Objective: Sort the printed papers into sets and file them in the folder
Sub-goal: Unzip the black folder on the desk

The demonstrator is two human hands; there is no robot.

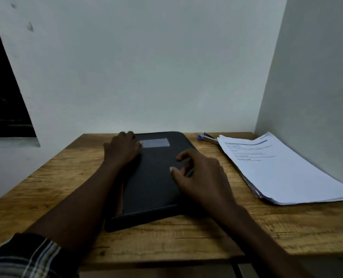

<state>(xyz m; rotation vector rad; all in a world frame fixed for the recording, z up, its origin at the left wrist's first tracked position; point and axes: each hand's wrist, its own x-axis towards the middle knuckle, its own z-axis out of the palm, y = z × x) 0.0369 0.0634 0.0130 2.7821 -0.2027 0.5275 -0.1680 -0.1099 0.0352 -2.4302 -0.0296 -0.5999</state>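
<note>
Wooden table [66,177] in a dim white-walled corner, dark window [2,87] at left. Closed folder [154,177] flat at centre, left hand [122,150] curled round its far corner, right hand [198,177] resting loose-fingered on top. Papers [283,171] stacked right, stapler [207,138] just behind.

Closed dark folder [156,177], paper stack [287,173] beside

The papers' [287,169] print is too small to read, and they hide the stapler's [207,137] right end. The left hand's [122,151] fingertips are hidden past the folder's [152,181] far edge. The sleeve [26,257] is cut off lower left.
</note>
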